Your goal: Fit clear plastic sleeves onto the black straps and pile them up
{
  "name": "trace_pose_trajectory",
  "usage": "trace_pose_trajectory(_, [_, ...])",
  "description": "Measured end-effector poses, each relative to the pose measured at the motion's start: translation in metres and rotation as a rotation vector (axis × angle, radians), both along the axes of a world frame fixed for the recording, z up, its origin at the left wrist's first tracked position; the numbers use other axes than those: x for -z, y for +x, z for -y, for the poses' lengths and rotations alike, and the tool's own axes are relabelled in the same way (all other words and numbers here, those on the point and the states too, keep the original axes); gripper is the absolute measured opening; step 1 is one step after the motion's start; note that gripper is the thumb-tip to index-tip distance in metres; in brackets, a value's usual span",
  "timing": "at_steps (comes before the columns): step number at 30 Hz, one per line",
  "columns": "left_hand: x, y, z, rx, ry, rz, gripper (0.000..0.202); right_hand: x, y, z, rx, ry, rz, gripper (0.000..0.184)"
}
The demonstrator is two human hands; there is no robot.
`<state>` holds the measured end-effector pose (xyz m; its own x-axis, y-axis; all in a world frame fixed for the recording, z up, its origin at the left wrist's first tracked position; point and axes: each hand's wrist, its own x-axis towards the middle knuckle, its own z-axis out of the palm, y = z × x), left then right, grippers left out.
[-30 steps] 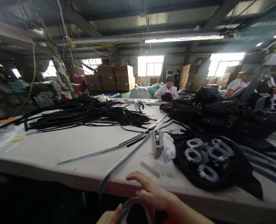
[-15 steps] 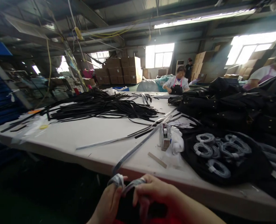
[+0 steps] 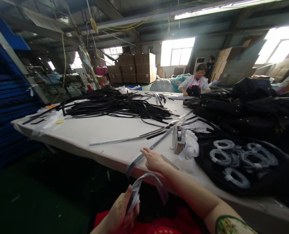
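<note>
My left hand (image 3: 120,214) is low in the view, closed on a loop of shiny grey strap (image 3: 146,183) that arcs up in front of me. The same strap runs on over the table edge (image 3: 110,161) and away across the white tabletop. My right hand (image 3: 154,160) reaches forward to the table edge and rests on that strap, fingers curled over it. A small tape dispenser (image 3: 178,140) and a white cloth (image 3: 190,148) lie just beyond my right hand.
A heap of long black straps (image 3: 115,105) covers the far left of the table. Coiled grey straps (image 3: 237,159) lie on black fabric at right, behind them piled black bags (image 3: 252,104). A person (image 3: 195,85) works at the far end. Blue stacked crates (image 3: 5,107) stand left.
My right hand has left the loop and gone forward to the strap at the table edge. My left hand has dropped lower with the loop. The view has swung left.
</note>
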<state>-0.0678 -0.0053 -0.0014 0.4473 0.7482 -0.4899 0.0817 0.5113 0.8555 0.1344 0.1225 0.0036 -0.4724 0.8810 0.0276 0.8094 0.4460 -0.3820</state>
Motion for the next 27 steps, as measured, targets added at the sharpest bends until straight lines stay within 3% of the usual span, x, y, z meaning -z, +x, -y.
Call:
trace_pose_trajectory(2, [0.005, 0.001, 0.005, -0.035, -0.016, -0.002, 0.087, 0.02, -0.006, -0.025, -0.075, -0.037, 0.236, 0.064])
trace_pose_trajectory(4, [0.011, -0.002, 0.01, -0.079, -0.014, -0.011, 0.087, 0.032, -0.012, -0.041, -0.152, -0.054, 0.32, 0.043])
trace_pose_trajectory(6, [0.017, -0.007, 0.013, -0.128, 0.001, -0.025, 0.087, 0.034, -0.017, -0.053, -0.18, -0.046, 0.351, 0.027])
trace_pose_trajectory(8, [0.02, -0.013, 0.015, -0.17, 0.027, -0.054, 0.086, 0.022, -0.015, -0.068, -0.165, -0.029, 0.386, 0.019])
trace_pose_trajectory(11, [0.021, -0.021, 0.015, -0.181, 0.053, -0.106, 0.087, -0.021, 0.014, -0.107, 0.004, 0.031, 0.425, 0.014])
trace_pose_trajectory(16, [0.022, -0.02, 0.011, -0.184, 0.08, -0.134, 0.089, -0.116, 0.113, -0.175, 0.581, 0.157, 0.456, 0.037])
trace_pose_trajectory(19, [0.023, -0.011, 0.008, -0.167, 0.072, -0.12, 0.09, -0.141, 0.139, -0.176, 0.736, 0.185, 0.431, 0.04])
trace_pose_trajectory(22, [0.02, 0.001, 0.005, -0.111, 0.019, -0.059, 0.09, -0.125, 0.118, -0.139, 0.592, 0.203, 0.381, 0.043])
trace_pose_trajectory(24, [0.016, 0.008, 0.004, -0.072, -0.014, -0.004, 0.088, -0.092, 0.09, -0.1, 0.395, 0.179, 0.345, 0.05])
trace_pose_trajectory(26, [0.011, 0.012, 0.004, -0.055, -0.035, 0.028, 0.086, -0.048, 0.065, -0.056, 0.179, 0.114, 0.309, 0.058])
trace_pose_trajectory(27, [0.007, 0.013, 0.004, -0.039, -0.041, 0.035, 0.086, -0.026, 0.056, -0.035, -0.009, 0.074, 0.234, 0.059])
